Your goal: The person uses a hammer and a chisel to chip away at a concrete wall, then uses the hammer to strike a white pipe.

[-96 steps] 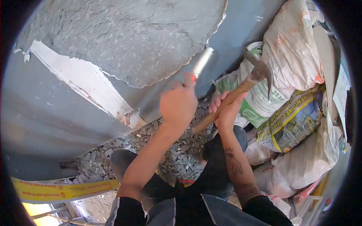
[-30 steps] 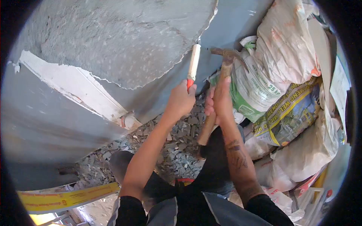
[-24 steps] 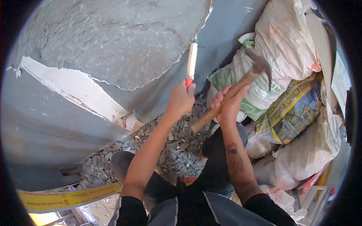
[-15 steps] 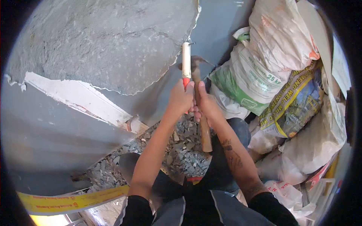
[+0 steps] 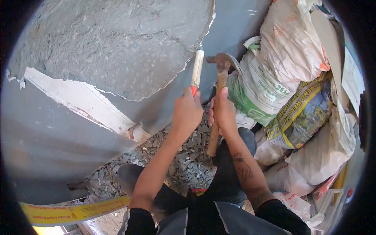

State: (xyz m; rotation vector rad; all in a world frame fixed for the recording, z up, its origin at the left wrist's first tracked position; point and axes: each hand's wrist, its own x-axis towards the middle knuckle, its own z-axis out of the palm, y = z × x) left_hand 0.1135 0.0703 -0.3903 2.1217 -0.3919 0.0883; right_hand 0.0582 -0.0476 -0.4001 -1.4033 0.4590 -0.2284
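Note:
My left hand point(image 5: 188, 111) is closed round the red grip of a chisel-like tool point(image 5: 197, 69) with a pale, straight shaft. Its far end points up at the ragged edge of the grey coating point(image 5: 172, 92), where rough bare wall point(image 5: 117, 47) shows. Just to the right, my right hand point(image 5: 225, 115) grips a hammer point(image 5: 221, 80) by its wooden handle, thumb along the wood. The rusty claw head is uppermost, beside the chisel and apart from it. The handle's lower end hangs above my right knee.
Broken grey chips point(image 5: 188, 156) cover the floor between my knees and along the wall. Full sacks point(image 5: 266, 86) are piled close on the right. A white strip point(image 5: 78, 98) crosses the wall at left, and a yellow printed band point(image 5: 78, 212) lies at lower left.
The hammer has swung away to the right from the chisel, and my hands, close together before, are now apart. The chisel tilts slightly more to the right.

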